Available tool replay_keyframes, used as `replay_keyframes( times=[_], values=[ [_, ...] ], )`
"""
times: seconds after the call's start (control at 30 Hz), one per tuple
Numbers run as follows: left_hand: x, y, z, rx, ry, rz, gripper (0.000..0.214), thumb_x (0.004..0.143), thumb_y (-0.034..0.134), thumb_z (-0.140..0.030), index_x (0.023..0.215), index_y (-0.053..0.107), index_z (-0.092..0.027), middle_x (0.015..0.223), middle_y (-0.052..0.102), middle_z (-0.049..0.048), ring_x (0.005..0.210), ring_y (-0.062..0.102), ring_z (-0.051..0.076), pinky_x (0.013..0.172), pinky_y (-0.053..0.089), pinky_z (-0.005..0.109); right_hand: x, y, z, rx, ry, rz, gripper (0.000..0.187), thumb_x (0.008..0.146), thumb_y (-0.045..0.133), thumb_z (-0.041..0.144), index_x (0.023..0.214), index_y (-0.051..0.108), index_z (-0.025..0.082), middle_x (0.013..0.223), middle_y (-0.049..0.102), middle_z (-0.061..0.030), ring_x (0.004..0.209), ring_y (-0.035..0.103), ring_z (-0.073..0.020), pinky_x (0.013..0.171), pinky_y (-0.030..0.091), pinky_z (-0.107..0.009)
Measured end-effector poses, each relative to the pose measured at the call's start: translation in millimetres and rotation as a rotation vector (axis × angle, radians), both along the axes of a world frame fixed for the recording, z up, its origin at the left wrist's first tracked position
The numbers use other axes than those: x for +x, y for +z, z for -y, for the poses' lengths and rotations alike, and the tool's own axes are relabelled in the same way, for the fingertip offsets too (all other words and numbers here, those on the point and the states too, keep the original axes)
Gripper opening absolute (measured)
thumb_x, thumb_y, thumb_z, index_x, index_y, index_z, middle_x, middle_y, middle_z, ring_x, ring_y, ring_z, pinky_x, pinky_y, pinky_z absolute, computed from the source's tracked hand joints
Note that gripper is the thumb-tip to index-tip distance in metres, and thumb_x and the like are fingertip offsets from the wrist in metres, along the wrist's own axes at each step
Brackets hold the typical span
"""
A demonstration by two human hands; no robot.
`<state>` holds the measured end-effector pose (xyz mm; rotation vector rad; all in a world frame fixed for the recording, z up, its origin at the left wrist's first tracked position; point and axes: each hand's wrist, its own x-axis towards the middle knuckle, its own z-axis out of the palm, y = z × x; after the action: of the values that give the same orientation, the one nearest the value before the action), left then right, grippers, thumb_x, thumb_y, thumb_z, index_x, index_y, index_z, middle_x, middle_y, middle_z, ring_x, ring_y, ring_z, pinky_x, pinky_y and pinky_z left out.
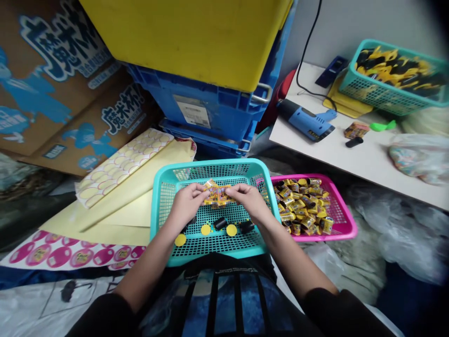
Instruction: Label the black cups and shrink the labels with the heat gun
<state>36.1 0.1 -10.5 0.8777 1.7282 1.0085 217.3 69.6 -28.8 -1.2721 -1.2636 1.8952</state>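
My left hand point(192, 198) and my right hand point(244, 195) pinch the two ends of a yellow printed label piece point(218, 195). It is stretched between them over the teal plastic basket point(210, 167). Below my hands, several black cylinders, one of them a black cylinder point(220, 223), lie on the basket's floor. Near them are yellow discs, such as the yellow disc point(231, 230), and small yellow bits. Another printed piece point(211, 184) sits just behind the held one; whether it is joined to it I cannot tell.
A pink basket point(345, 220) on the right holds many yellow-wrapped cylinders point(303, 203). A blue heat gun point(305, 119) lies on the white table point(351, 159) beside a teal basket point(393, 100) of yellow and black parts. Sticker sheets point(122, 164), cardboard boxes point(80, 93) and blue crates point(210, 107) stand at left and ahead.
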Motion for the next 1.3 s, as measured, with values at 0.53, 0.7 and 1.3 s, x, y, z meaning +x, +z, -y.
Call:
replay_keyframes(
  times=[0.53,0.7,1.3],
  values=[
    [-15.3,7.7,-7.5,-0.034,-0.064,-0.268,0.032,0.075,0.070,-0.019,0.107,0.065,-0.021,0.073,0.072,0.0031,0.074,0.069,0.024,0.075,0.052,0.039,-6.0,-10.5,16.8,-0.330,-0.381,-0.248,0.057,0.051,0.089,0.047,0.065,0.043,0.016,0.064,0.052,0.0031,0.059,0.041,-0.0088,0.054,0.025,-0.022],
    [-6.1,7.8,-15.0,0.072,-0.121,-0.162,0.046,0.070,0.077,-0.025,0.114,0.063,-0.020,0.101,0.072,0.0100,0.097,0.067,0.027,0.085,0.051,0.040,-16.5,-0.3,15.6,-0.302,-0.400,-0.357,0.047,0.058,0.085,0.046,0.079,0.053,0.019,0.083,0.061,0.0010,0.072,0.051,-0.0132,0.060,0.032,-0.023],
    [-15.7,49.0,1.9,0.106,-0.359,0.147,0.069,0.070,0.071,-0.020,0.134,0.045,-0.018,0.077,0.063,-0.0029,0.081,0.067,0.017,0.076,0.053,0.031,-39.4,33.0,12.0,0.264,0.190,-0.099,0.032,0.072,0.073,0.044,0.074,0.062,0.015,0.072,0.063,-0.0016,0.067,0.057,-0.0124,0.070,0.045,-0.028]
  ],
)
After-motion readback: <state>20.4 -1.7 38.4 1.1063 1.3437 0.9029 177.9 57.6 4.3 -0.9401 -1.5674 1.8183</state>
